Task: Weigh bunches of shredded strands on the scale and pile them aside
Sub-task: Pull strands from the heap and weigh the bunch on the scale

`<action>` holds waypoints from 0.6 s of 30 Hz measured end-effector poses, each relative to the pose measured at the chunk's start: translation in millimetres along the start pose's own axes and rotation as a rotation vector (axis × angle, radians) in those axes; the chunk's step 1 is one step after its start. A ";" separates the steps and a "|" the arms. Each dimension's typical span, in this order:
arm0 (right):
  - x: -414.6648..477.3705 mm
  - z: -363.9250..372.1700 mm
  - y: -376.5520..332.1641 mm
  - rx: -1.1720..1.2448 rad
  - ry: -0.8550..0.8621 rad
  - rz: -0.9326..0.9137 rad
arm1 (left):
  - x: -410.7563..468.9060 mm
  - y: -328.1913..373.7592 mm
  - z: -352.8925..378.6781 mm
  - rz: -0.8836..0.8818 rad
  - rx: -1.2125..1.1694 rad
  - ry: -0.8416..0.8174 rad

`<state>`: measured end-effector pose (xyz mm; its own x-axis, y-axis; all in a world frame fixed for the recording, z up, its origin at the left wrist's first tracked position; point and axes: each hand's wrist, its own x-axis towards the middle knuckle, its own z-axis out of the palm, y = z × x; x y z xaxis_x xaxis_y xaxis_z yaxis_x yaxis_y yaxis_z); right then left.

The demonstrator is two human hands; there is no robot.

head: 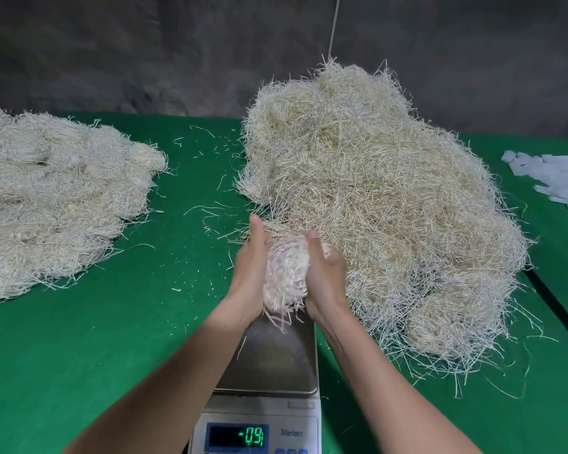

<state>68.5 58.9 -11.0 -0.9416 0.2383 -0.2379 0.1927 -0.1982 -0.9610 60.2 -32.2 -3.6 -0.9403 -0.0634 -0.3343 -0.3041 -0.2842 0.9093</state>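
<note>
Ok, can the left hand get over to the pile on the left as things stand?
Probably yes: only green cloth with stray strands lies between the left hand and that pile, though it shares the bunch with the right hand.

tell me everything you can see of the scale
The scale sits on the green cloth, beside the big heap. Pale body, square grey metal-looking pan bearing only a few stray strands. Its blue-framed display glows green with a minus reading. The left hand and right hand hold a bunch over its far end.
</note>
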 end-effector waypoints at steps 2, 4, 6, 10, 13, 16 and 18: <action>4.0 -0.7 2.5 -0.062 0.116 -0.035 | -11.4 -11.1 0.1 -0.125 -0.104 -0.160; -5.7 2.3 6.4 -0.282 0.129 -0.245 | -14.6 -18.4 6.0 -0.166 -0.187 -0.100; -15.9 4.6 20.3 -0.489 0.045 -0.415 | -3.2 -19.3 3.8 -0.081 -0.110 0.152; -22.7 4.6 29.7 -0.457 -0.113 -0.351 | 7.6 -22.4 -10.9 0.185 0.229 0.283; -9.1 4.4 15.5 -0.354 -0.080 -0.324 | 5.2 -29.1 -3.2 0.410 0.359 0.151; 5.3 7.2 9.0 -0.312 0.053 -0.312 | 6.3 -13.8 3.7 0.319 0.206 0.150; 13.3 5.5 8.6 -0.216 0.121 -0.290 | 3.2 -6.9 -0.3 0.078 -0.006 0.026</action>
<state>56.0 55.1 -21.7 -0.9287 0.3680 0.0459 -0.0111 0.0960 -0.9953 59.4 -30.8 -11.1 -0.9568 -0.1104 -0.2689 -0.2291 -0.2830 0.9314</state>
